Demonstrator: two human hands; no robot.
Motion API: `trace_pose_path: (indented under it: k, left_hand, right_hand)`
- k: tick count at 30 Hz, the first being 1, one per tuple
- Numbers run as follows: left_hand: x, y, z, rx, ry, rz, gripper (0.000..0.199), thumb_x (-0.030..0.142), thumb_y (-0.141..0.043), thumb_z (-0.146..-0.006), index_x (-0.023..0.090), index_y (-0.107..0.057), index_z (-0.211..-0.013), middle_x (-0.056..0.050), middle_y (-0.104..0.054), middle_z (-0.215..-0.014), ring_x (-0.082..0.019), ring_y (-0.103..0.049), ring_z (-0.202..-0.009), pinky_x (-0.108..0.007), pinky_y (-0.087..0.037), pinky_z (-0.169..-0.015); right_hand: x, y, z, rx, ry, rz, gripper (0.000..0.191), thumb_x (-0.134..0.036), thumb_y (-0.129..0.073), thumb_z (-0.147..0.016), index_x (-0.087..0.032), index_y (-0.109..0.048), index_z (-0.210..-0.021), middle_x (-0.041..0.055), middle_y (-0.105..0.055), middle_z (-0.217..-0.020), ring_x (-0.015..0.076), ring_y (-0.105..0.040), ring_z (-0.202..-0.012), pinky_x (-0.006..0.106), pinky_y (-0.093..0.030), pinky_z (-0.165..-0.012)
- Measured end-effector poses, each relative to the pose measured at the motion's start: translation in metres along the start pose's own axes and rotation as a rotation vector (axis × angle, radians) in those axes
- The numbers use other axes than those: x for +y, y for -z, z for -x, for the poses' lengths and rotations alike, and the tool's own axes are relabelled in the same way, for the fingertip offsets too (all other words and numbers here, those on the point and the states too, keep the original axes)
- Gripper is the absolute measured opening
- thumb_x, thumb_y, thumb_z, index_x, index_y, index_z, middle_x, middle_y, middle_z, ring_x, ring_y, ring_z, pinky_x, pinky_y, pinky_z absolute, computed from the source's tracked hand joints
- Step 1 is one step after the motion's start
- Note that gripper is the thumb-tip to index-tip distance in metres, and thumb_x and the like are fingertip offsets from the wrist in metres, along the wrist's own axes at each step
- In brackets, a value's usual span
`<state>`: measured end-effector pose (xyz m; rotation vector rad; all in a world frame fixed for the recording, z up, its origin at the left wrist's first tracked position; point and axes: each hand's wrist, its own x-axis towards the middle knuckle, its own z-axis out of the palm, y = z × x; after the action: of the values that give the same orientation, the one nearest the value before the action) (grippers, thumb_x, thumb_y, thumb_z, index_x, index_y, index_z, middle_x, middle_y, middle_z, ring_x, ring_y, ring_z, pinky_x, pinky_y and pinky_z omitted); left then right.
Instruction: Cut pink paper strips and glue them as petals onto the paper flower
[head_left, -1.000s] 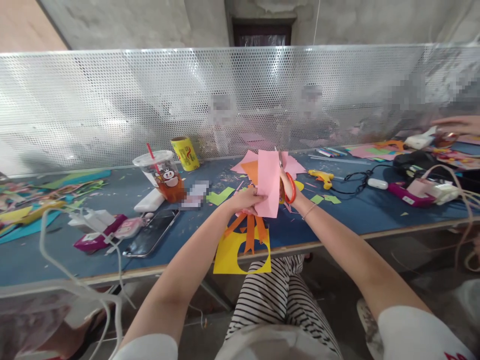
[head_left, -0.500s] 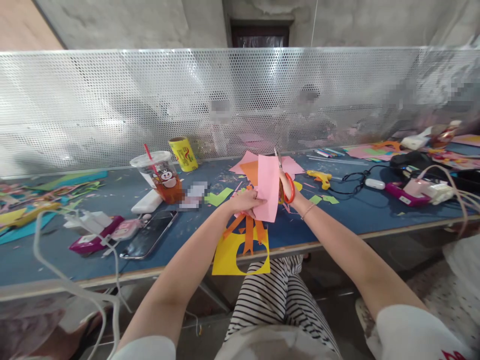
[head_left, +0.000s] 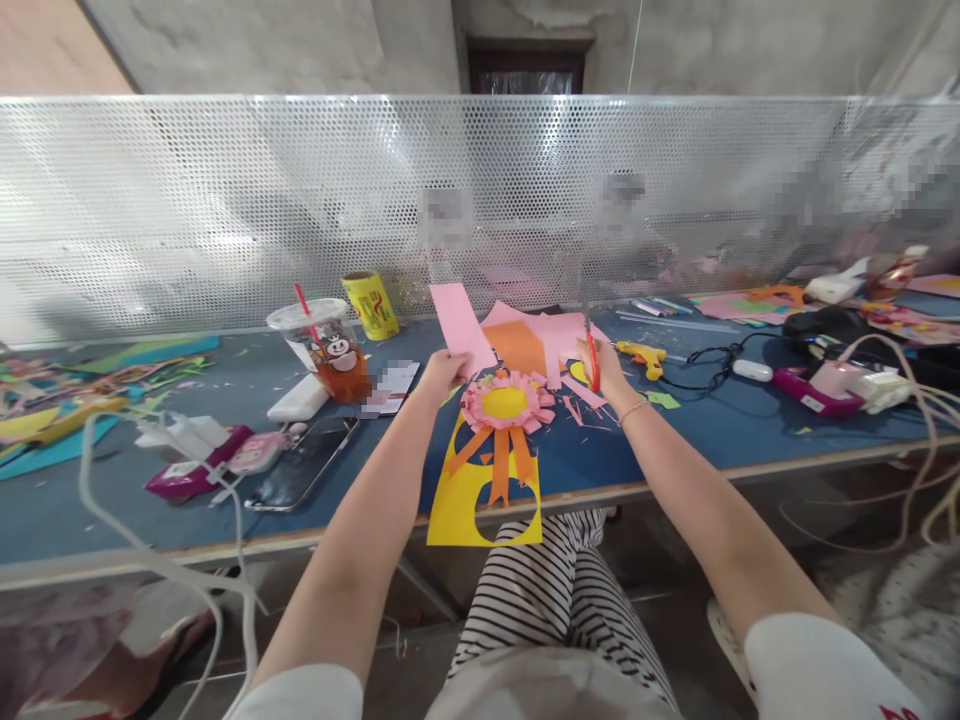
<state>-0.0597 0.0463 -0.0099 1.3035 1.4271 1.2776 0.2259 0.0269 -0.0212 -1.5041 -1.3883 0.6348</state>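
Two bare forearms reach across the table (head_left: pixel 652 440) from where I stand watching, above a pair of striped trousers (head_left: pixel 517 620). Nearest on the table, a yellow sheet (head_left: pixel 454 515) with round openings cut in it juts out past the front edge, and over its upper part lie the orange tails (head_left: pixel 500 470) of a pink rosette (head_left: pixel 505 403) with a yellow centre, flat between the two arms. Just beyond it the hands stand apart. On the left hand (head_left: pixel 450 367) the fingers are closed in a pinch on the lower end of a pink strip (head_left: pixel 457 320), which slants up and away to the left. On the right hand (head_left: pixel 611 372) the fingers are curled around the red-handled scissors (head_left: pixel 592 360), points upward; I cannot tell how far the blades are parted. Thin pink scraps (head_left: pixel 581 408) litter the table below them. To my eye the step in hand is cutting pink paper, at a pause between cuts, since blades and strip are well apart. Another cut would call for bringing the strip's edge between the blades, with the left fingers clear of their path and the rosette left unpressed. Farther back, orange paper (head_left: pixel 519 348) lies among pink sheets (head_left: pixel 574 328), a yellow glue gun (head_left: pixel 643 358) rests to the right, and a perforated metal screen (head_left: pixel 300 200) closes off the far side.
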Motion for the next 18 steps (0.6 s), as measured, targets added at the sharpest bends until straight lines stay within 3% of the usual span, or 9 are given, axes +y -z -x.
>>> trace_pose_path:
  k: [2,4,7,9,13,15,18]
  left_hand:
    - [-0.007,0.006,-0.007,0.119,0.024,-0.145,0.021,0.022,-0.065,-0.069,0.008,-0.059,-0.083,-0.004,-0.060,-0.059,-0.012,-0.056,-0.055,-0.021,-0.044,-0.050]
    - [-0.012,0.010,-0.011,0.162,0.042,-0.204,0.018,0.021,-0.062,-0.070,0.008,-0.058,-0.082,-0.005,-0.060,-0.060,-0.014,-0.057,-0.057,-0.023,-0.044,-0.051]
    - [-0.014,0.011,-0.013,0.185,0.050,-0.264,0.020,0.019,-0.061,-0.069,0.009,-0.057,-0.086,-0.009,-0.063,-0.070,-0.018,-0.060,-0.064,-0.026,-0.046,-0.056]
    - [-0.014,0.010,-0.013,0.202,0.031,-0.442,0.030,0.023,-0.062,-0.067,0.008,-0.056,-0.093,-0.016,-0.064,-0.085,-0.024,-0.063,-0.078,-0.031,-0.048,-0.064]
    - [-0.011,0.001,-0.008,0.197,-0.104,-0.890,0.048,0.036,-0.060,-0.069,0.007,-0.054,-0.107,-0.026,-0.051,-0.121,-0.036,-0.047,-0.116,-0.042,-0.039,-0.092]
    - [-0.011,-0.006,-0.005,0.160,-0.196,-0.962,0.047,0.036,-0.056,-0.073,0.009,-0.054,-0.111,-0.023,-0.046,-0.129,-0.034,-0.039,-0.125,-0.042,-0.031,-0.101]
    - [-0.012,-0.016,-0.001,0.072,-0.329,-0.946,0.041,0.033,-0.052,-0.078,0.012,-0.056,-0.113,-0.017,-0.052,-0.126,-0.027,-0.041,-0.124,-0.036,-0.028,-0.104]
  right_hand:
    - [0.005,0.006,-0.004,0.047,0.011,0.308,0.032,-0.046,-0.052,-0.078,-0.015,-0.059,-0.075,0.0099,-0.065,-0.070,0.0212,-0.063,-0.072,0.026,-0.043,-0.061]
    - [0.008,0.009,-0.005,-0.007,0.033,0.516,0.037,-0.046,-0.050,-0.079,-0.012,-0.064,-0.081,0.0168,-0.068,-0.084,0.0256,-0.064,-0.085,0.028,-0.043,-0.067]
    - [0.010,0.011,-0.002,-0.098,0.083,0.681,0.041,-0.045,-0.045,-0.082,-0.011,-0.067,-0.088,0.0206,-0.068,-0.094,0.0284,-0.064,-0.093,0.029,-0.043,-0.071]
    - [0.011,0.011,0.000,-0.116,0.108,0.754,0.040,-0.042,-0.044,-0.082,-0.011,-0.068,-0.092,0.0209,-0.067,-0.096,0.0286,-0.064,-0.094,0.029,-0.043,-0.071]
    - [0.014,0.013,0.003,-0.137,0.068,0.872,0.043,-0.042,-0.046,-0.081,-0.008,-0.069,-0.095,0.0226,-0.067,-0.095,0.0302,-0.064,-0.092,0.031,-0.044,-0.072]
    - [0.014,0.014,0.006,-0.139,0.029,0.913,0.043,-0.041,-0.048,-0.080,-0.007,-0.068,-0.095,0.0233,-0.066,-0.094,0.0312,-0.064,-0.090,0.032,-0.044,-0.072]
    - [0.011,0.016,0.013,-0.095,0.047,0.974,0.039,-0.037,-0.051,-0.078,-0.005,-0.067,-0.095,0.0247,-0.064,-0.097,0.0328,-0.061,-0.093,0.035,-0.044,-0.077]
